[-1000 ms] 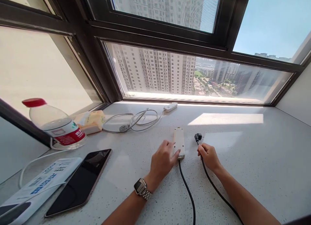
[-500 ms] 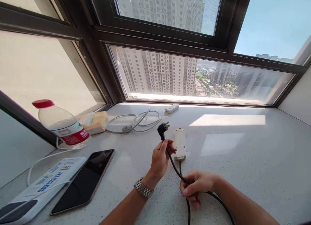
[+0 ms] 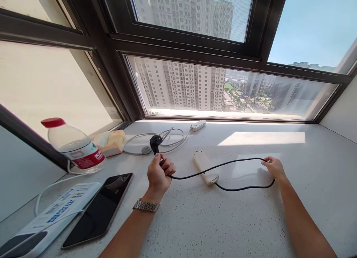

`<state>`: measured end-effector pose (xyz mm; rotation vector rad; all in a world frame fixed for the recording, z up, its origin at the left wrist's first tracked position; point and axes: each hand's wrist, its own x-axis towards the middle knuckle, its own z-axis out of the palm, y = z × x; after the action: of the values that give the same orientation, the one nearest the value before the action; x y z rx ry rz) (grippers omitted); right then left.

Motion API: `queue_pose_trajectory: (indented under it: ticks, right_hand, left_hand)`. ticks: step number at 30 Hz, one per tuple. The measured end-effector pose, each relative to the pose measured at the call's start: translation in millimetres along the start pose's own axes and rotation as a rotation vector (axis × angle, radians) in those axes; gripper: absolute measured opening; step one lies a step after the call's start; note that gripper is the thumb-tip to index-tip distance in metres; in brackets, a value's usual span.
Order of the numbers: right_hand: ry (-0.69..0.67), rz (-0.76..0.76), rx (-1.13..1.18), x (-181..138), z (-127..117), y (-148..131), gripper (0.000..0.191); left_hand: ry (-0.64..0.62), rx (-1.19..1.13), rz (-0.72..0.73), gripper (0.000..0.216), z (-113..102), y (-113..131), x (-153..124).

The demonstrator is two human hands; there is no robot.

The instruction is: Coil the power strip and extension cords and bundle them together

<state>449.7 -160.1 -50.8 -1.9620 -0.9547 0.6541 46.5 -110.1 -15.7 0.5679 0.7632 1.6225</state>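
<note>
Your left hand [image 3: 160, 173] closed on black cord [image 3: 240, 160], right hand [image 3: 275, 169] pinching it, speckled sill [image 3: 217, 224] at bottom, window frame [image 3: 181, 48] at top

The head camera is looking forward and down over the sill [image 3: 223, 224] from its near side, facing the window [image 3: 184, 44] and, well beyond it, the towers [image 3: 181, 83]. It is sitting near the left hand [image 3: 158, 172] and the right hand [image 3: 275, 169], which are reaching in from below, while its wide view is stretching from the bottle [image 3: 83, 154] at left to the wall [image 3: 341, 113] at right.
</note>
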Motion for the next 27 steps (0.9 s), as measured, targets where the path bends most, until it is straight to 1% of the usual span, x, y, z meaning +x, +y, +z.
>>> queue_pose_trajectory:
  ticks: [2,3,4,5,6,7,9,10,11,13,15,16,18,19,20,22,23,25,27]
  right_hand:
    - [0.412,-0.011,-0.098,2,-5,1,0.021]
    - [0.577,-0.031,-0.11,2,-6,0,0.02]
    - [0.705,-0.055,-0.11,1,-8,-1,0.02]
    - [0.793,-0.082,-0.106,-1,-9,-3,0.021]
    - [0.829,-0.095,-0.109,-2,-10,-5,0.021]
    - [0.817,-0.092,-0.126,-4,-10,-7,0.022]
    - [0.685,-0.099,-0.223,-9,-7,-10,0.026]
    - [0.602,-0.131,-0.298,-12,-2,-12,0.031]
    - [0.532,-0.194,-0.375,-17,4,-13,0.037]
    - [0.444,-0.415,-0.495,-31,23,-17,0.048]
    - [0.364,-0.694,-0.507,-49,45,-23,0.051]
    - [0.312,-0.827,-0.471,-58,56,-26,0.047]
    - [0.183,-1.041,-0.357,-75,72,-33,0.029]
    - [0.108,-1.115,-0.302,-81,77,-36,0.019]
    - [0.025,-1.168,-0.264,-86,80,-38,0.016]
    - [-0.159,-1.204,-0.268,-92,78,-42,0.026]
    - [-0.246,-1.183,-0.308,-92,76,-43,0.028]
    - [-0.378,-1.086,-0.403,-91,69,-44,0.028]
    - [-0.454,-0.97,-0.453,-85,62,-44,0.028]
  left_hand:
    - [0.006,0.021,0.088,0.029,-1,2,1]
    - [0.007,0.026,0.129,0.028,-2,2,1]
    - [0.006,0.031,0.161,0.028,-2,1,0]
    - [-0.003,0.039,0.181,0.028,-2,-1,-2]
    - [-0.021,0.05,0.186,0.027,-1,-3,-4]
    - [-0.046,0.064,0.175,0.028,0,-6,-7]
    - [-0.097,0.088,0.121,0.032,4,-14,-14]
    - [-0.121,0.095,0.084,0.034,6,-18,-18]
    - [-0.145,0.098,0.04,0.035,8,-22,-22]
    - [-0.2,0.097,-0.051,0.037,12,-30,-31]
    - [-0.261,0.108,-0.138,0.04,15,-37,-39]
    - [-0.286,0.121,-0.176,0.042,16,-40,-43]
    - [-0.317,0.161,-0.232,0.046,16,-44,-47]
    - [-0.326,0.182,-0.247,0.048,16,-46,-48]
    - [-0.331,0.198,-0.254,0.049,16,-47,-49]
    - [-0.324,0.211,-0.25,0.047,16,-45,-46]
    - [-0.308,0.205,-0.242,0.045,16,-42,-44]
    - [-0.252,0.169,-0.213,0.039,15,-33,-37]
    - [-0.176,0.11,-0.162,0.034,13,-21,-26]
